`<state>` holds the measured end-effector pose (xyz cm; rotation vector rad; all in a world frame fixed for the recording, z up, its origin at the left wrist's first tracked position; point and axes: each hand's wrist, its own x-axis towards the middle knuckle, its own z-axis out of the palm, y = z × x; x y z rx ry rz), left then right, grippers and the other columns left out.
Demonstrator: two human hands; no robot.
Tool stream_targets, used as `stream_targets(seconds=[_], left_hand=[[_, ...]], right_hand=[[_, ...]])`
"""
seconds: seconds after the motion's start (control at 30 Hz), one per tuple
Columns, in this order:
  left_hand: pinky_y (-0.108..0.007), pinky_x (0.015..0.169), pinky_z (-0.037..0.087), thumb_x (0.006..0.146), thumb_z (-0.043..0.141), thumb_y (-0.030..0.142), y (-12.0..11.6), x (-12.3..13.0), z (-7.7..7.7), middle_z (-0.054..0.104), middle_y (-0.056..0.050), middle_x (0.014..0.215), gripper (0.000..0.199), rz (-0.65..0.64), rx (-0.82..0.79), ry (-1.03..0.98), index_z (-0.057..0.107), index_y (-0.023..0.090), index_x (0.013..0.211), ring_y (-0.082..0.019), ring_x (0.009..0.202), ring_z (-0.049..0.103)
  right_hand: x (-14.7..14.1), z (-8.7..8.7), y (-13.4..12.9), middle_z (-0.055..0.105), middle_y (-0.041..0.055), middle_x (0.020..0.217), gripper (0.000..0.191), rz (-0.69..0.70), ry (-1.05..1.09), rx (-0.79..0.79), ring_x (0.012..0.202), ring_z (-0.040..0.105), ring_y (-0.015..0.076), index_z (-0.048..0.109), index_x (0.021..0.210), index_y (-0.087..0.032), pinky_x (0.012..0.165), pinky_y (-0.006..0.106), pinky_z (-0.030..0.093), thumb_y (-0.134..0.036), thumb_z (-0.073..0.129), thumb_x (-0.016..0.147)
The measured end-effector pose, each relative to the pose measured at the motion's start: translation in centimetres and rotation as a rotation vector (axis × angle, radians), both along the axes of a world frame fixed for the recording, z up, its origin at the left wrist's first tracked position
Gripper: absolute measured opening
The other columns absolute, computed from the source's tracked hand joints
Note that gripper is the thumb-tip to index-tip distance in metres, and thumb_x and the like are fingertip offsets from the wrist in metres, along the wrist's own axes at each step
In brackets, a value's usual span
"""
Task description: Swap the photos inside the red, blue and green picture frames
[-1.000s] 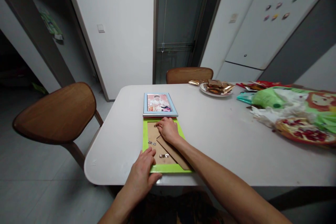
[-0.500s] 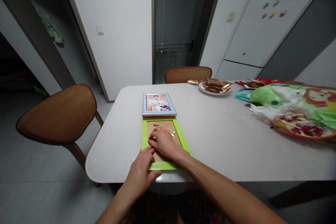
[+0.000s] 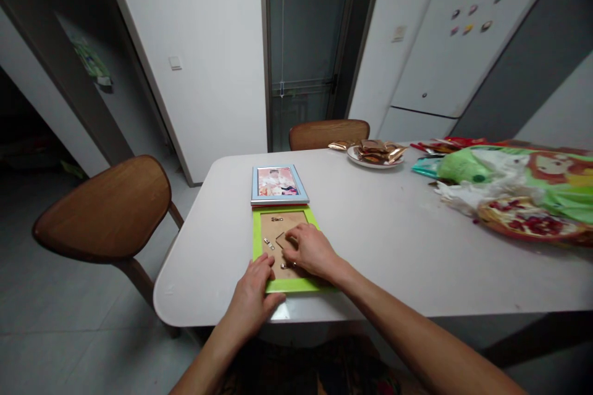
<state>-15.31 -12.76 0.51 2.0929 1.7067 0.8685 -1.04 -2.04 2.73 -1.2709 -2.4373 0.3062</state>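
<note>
A lime-green photo frame (image 3: pixel 257 228) lies back side up near the table's front edge, its brown backing board (image 3: pixel 290 220) showing. Metal clips sit around that board: a top clip (image 3: pixel 277 219), a left clip (image 3: pixel 269 243) and a bottom clip (image 3: pixel 285 266). A thin bent wire piece (image 3: pixel 278 239) stands out near the middle. My left hand (image 3: pixel 252 290) grips the frame's lower left corner. Over the board's right half, my right hand (image 3: pixel 311 249) has its fingers curled together; whatever is under the fingertips is hidden. Touching the green frame's far edge is a light-blue photo frame (image 3: pixel 302 185) with a pink picture.
A plate (image 3: pixel 370 164) of gold-wrapped snacks stands at the table's far side. To the right are a green plastic bag (image 3: pixel 472 166), crumpled white tissue (image 3: pixel 463 194) and an opened pomegranate (image 3: pixel 528 219). Wooden chairs stand at the left (image 3: pixel 106 207) and far side (image 3: pixel 328 131).
My right hand has moved from the board's left side to its right half, uncovering the left clip, wire piece and bottom clip. My left hand stays at the corner.
</note>
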Motion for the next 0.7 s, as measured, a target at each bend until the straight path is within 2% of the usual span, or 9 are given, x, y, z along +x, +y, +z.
stream_targets(seconds=[0.07,0.17,0.3,0.37,0.43,0.57,0.7], left_hand=[[-0.044,0.096,0.031,0.062,0.061,0.014,0.6,0.2,0.1,0.050,-0.011,0.118,0.031,0.002,0.001,-0.010,0.053,0.016,0.092,-0.024,0.116,0.037],[-0.044,0.097,0.030,0.062,0.060,0.014,0.9,0.5,0.3,0.049,-0.011,0.119,0.029,0.000,0.002,-0.037,0.054,0.017,0.090,-0.024,0.117,0.036],[-0.042,0.096,0.030,0.063,0.059,0.016,0.7,0.6,0.7,0.044,-0.011,0.124,0.031,0.010,-0.038,-0.187,0.051,0.018,0.093,-0.023,0.116,0.037],[-0.041,0.096,0.030,0.068,0.057,0.020,0.8,0.5,0.9,0.042,-0.011,0.125,0.034,0.049,-0.047,-0.345,0.048,0.018,0.100,-0.022,0.115,0.039],[-0.039,0.095,0.032,0.071,0.053,0.025,1.2,0.3,1.2,0.046,-0.012,0.121,0.035,0.109,-0.033,-0.565,0.043,0.017,0.104,-0.021,0.112,0.042],[-0.036,0.081,0.043,0.072,0.053,0.032,1.6,-0.4,2.1,0.060,-0.008,0.097,0.039,0.176,-0.118,-1.039,0.040,0.016,0.105,-0.020,0.091,0.057],[-0.029,0.067,0.048,0.067,0.058,0.028,1.0,-2.2,3.1,0.064,-0.001,0.080,0.033,0.284,-0.169,-1.239,0.046,0.016,0.096,-0.016,0.068,0.062]], right_hand=[[0.9,0.0,-0.3,0.055,0.0064,0.083,0.025,-0.006,-0.059,-0.014,0.080,0.046,0.0177,0.061,0.085,-0.018,0.070,0.026,0.033,-0.033,0.055,0.067],[1.4,-0.1,-0.4,0.055,0.0056,0.085,0.023,0.012,-0.039,-0.012,0.081,0.046,0.0160,0.060,0.088,-0.018,0.071,0.024,0.033,-0.026,0.051,0.069],[1.5,0.5,-0.1,0.055,0.0047,0.078,0.018,0.012,-0.009,-0.014,0.076,0.046,0.0153,0.062,0.079,-0.018,0.067,0.023,0.033,-0.022,0.051,0.065],[1.6,1.3,-0.2,0.054,0.0046,0.075,0.015,0.003,0.004,-0.003,0.072,0.045,0.0149,0.062,0.074,-0.018,0.066,0.024,0.033,-0.021,0.052,0.064],[1.5,2.4,-0.7,0.054,0.0047,0.074,0.014,-0.002,0.035,0.021,0.071,0.045,0.0148,0.062,0.073,-0.017,0.066,0.024,0.034,-0.022,0.051,0.065],[0.4,4.4,-2.7,0.054,0.0050,0.081,0.018,0.077,0.125,0.062,0.078,0.045,0.0159,0.062,0.080,-0.018,0.069,0.026,0.035,-0.024,0.054,0.065],[-0.3,4.7,-3.6,0.054,0.0048,0.093,0.028,0.191,0.222,0.027,0.088,0.046,0.0162,0.059,0.096,-0.020,0.076,0.027,0.036,-0.027,0.055,0.069]])
